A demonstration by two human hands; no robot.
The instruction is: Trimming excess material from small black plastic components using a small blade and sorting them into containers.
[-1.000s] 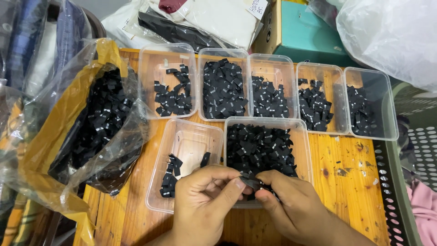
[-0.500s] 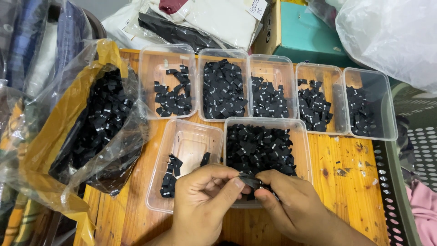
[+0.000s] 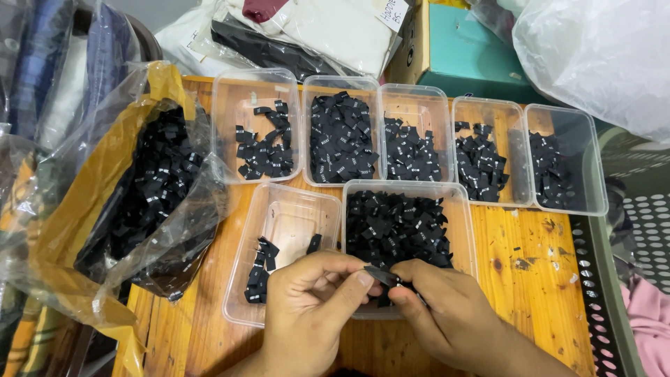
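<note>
My left hand (image 3: 314, 311) and my right hand (image 3: 447, 314) meet at the fingertips and pinch one small black fabric label (image 3: 382, 276) between them. They hover over the near edge of a clear plastic tub (image 3: 466, 230) heaped with black labels. To its left lies another clear tub (image 3: 289, 209) with only a few labels at its near-left corner. On the left, an open plastic bag (image 3: 139, 188) with a yellow lining holds a big pile of the same labels.
Along the back stands a row of clear tubs (image 3: 426, 105) with sorted black labels. The wooden table (image 3: 530, 279) is scuffed. Behind are a teal box (image 3: 474, 56), bagged garments and a large white plastic bag (image 3: 600, 56). A perforated grey crate edge (image 3: 614, 300) runs along the right.
Both hands stay in nearly the same place. The fingers shift slightly around the label held between them.
</note>
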